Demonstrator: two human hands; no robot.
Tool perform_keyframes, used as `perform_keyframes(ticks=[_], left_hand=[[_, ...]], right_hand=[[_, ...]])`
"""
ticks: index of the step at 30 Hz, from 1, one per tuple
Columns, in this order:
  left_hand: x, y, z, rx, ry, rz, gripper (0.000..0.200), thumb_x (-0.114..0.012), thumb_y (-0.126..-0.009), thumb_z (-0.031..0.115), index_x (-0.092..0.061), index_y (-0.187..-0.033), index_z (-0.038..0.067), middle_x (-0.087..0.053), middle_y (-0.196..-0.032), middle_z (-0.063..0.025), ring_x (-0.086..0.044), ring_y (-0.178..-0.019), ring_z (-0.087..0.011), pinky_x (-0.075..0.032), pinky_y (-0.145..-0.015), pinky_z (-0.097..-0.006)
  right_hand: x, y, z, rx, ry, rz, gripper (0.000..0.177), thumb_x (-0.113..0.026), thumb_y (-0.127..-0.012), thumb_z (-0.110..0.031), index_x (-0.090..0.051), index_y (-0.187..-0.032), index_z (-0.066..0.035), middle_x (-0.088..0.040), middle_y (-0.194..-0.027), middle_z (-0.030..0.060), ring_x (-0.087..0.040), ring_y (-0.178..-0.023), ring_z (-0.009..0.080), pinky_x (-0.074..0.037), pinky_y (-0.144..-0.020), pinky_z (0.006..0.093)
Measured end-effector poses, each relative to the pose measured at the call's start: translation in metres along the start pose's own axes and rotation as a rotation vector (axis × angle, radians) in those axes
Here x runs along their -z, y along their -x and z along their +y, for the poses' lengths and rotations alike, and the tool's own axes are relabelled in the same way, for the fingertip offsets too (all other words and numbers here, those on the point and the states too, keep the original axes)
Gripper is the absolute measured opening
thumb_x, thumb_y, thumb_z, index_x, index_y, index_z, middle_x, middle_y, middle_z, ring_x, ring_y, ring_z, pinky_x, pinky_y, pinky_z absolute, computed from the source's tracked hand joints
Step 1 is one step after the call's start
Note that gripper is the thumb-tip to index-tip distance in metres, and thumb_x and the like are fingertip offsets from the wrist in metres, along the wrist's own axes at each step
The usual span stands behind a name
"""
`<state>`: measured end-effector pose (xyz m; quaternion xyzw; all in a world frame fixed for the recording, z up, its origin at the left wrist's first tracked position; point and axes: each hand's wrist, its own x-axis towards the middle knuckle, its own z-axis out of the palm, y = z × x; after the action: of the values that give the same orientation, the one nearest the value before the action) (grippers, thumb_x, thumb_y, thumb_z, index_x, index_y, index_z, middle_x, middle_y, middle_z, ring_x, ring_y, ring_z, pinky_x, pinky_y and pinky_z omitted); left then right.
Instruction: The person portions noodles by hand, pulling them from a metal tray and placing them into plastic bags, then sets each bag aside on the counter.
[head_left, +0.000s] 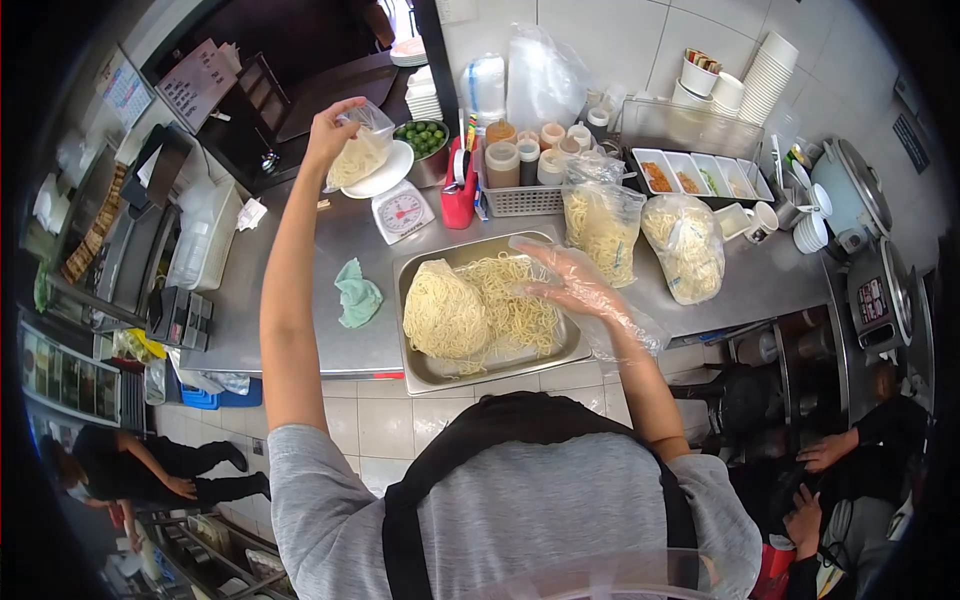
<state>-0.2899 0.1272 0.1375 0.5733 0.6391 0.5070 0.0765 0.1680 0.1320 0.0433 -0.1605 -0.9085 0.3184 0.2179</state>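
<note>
My left hand (337,130), bare, pinches the top of a clear plastic bag of noodles (360,155). The bag's lower part is at the white plate (385,176) on a kitchen scale (403,213) with a round dial. In a clear plastic glove, my right hand (570,280) has its fingers stretched out over the right side of a metal tray (403,375). That tray holds a large mound of pale noodles (445,315) on the left and looser noodles (520,310) on the right, by the gloved fingertips.
Behind the tray stands a grey basket (525,203) of sauce bottles. Two bags of noodles (605,225) (685,245) sit to its right. A green cloth (357,293) lies left of the tray. One person (140,465) is at lower left; another person's hands (815,490) show at lower right.
</note>
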Motion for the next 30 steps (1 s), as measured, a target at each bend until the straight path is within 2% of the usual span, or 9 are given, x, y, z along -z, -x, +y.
perform_keyframes(ticks=[4, 8, 14, 20, 23, 25, 27, 29, 30], left_hand=[[-0.028, 0.015, 0.001, 0.056, -0.034, -0.065, 0.046, -0.056, -0.074, -0.006, -0.062, -0.119, 0.005, -0.064, -0.113, -0.0016, -0.052, -0.066, -0.0024, -0.05, -0.064, -0.0208], [-0.043, 0.026, -0.003, 0.077, -0.046, -0.156, 0.043, -0.058, -0.076, -0.005, -0.062, -0.117, 0.005, -0.064, -0.111, -0.0014, -0.051, -0.065, -0.0027, -0.049, -0.065, -0.0205], [-0.053, 0.04, 0.002, -0.019, -0.259, -0.201, 0.029, -0.061, -0.08, 0.003, -0.069, -0.107, 0.01, -0.053, -0.127, -0.0107, -0.056, -0.073, -0.0078, -0.05, -0.068, -0.0224], [-0.08, 0.061, 0.024, -0.171, -0.773, -0.061, 0.028, -0.068, -0.077, 0.014, -0.07, -0.105, 0.015, -0.041, -0.136, -0.0244, -0.062, -0.099, -0.0326, -0.049, -0.087, -0.04], [-0.087, 0.053, 0.014, -0.055, -0.785, -0.091, 0.037, -0.069, -0.074, 0.011, -0.067, -0.11, 0.013, -0.04, -0.136, -0.025, -0.056, -0.108, -0.0397, -0.045, -0.093, -0.0435], [-0.081, 0.038, -0.01, -0.124, -0.625, -0.044, 0.047, -0.068, -0.067, 0.002, -0.061, -0.114, 0.003, -0.056, -0.119, -0.0237, -0.063, -0.095, -0.0338, -0.051, -0.08, -0.0428], [-0.069, 0.035, 0.008, 0.102, -0.434, -0.016, 0.05, -0.065, -0.067, 0.001, -0.06, -0.117, 0.002, -0.066, -0.098, -0.0194, -0.068, -0.07, -0.024, -0.055, -0.063, -0.0352], [-0.047, 0.026, 0.021, 0.145, -0.426, 0.015, 0.054, -0.064, -0.067, 0.0, -0.058, -0.121, 0.002, -0.068, -0.083, -0.0159, -0.065, -0.055, -0.0163, -0.053, -0.052, -0.0279], [-0.035, 0.024, 0.029, 0.15, -0.334, 0.05, 0.055, -0.064, -0.068, 0.0, -0.058, -0.122, 0.003, -0.067, -0.075, -0.0139, -0.065, -0.057, -0.0137, -0.053, -0.054, -0.0275]], right_hand=[[0.003, 0.019, 0.001, -0.082, -0.069, -0.001, 0.062, -0.069, -0.08, -0.035, -0.047, -0.133, -0.011, -0.053, -0.13, 0.0153, -0.051, -0.118, 0.0316, -0.039, -0.099, 0.0404], [-0.008, 0.036, 0.01, -0.164, -0.128, -0.013, 0.059, -0.07, -0.08, -0.032, -0.049, -0.132, -0.01, -0.053, -0.131, 0.014, -0.051, -0.12, 0.0282, -0.039, -0.101, 0.0382], [-0.029, 0.05, 0.012, -0.262, -0.239, -0.068, 0.058, -0.067, -0.082, -0.037, -0.051, -0.129, -0.008, -0.057, -0.124, 0.0176, -0.053, -0.115, 0.0334, -0.041, -0.098, 0.0404], [-0.054, 0.052, 0.029, -0.188, 0.008, -0.004, 0.059, -0.069, -0.079, -0.036, -0.052, -0.127, -0.006, -0.058, -0.119, 0.0216, -0.054, -0.111, 0.0355, -0.043, -0.094, 0.0426], [-0.066, 0.04, 0.031, -0.407, 0.019, -0.016, 0.059, -0.071, -0.076, -0.028, -0.052, -0.127, -0.006, -0.055, -0.124, 0.0198, -0.051, -0.117, 0.0337, -0.039, -0.099, 0.0397], [-0.081, 0.032, 0.036, -0.369, 0.13, 0.014, 0.051, -0.07, -0.076, -0.026, -0.056, -0.121, -0.007, -0.058, -0.119, 0.0185, -0.053, -0.113, 0.0332, -0.042, -0.097, 0.0401], [-0.101, 0.021, 0.052, -0.372, 0.213, 0.005, 0.043, -0.069, -0.076, -0.026, -0.06, -0.114, -0.008, -0.061, -0.113, 0.0171, -0.056, -0.108, 0.033, -0.044, -0.093, 0.0404], [-0.122, 0.013, 0.073, -0.425, 0.261, -0.053, 0.034, -0.069, -0.075, -0.025, -0.064, -0.105, -0.009, -0.064, -0.105, 0.0158, -0.059, -0.1, 0.033, -0.047, -0.089, 0.0406], [-0.116, 0.012, 0.073, -0.349, 0.263, -0.038, 0.032, -0.07, -0.075, -0.024, -0.064, -0.103, -0.01, -0.064, -0.101, 0.015, -0.061, -0.096, 0.0315, -0.048, -0.086, 0.0395]])
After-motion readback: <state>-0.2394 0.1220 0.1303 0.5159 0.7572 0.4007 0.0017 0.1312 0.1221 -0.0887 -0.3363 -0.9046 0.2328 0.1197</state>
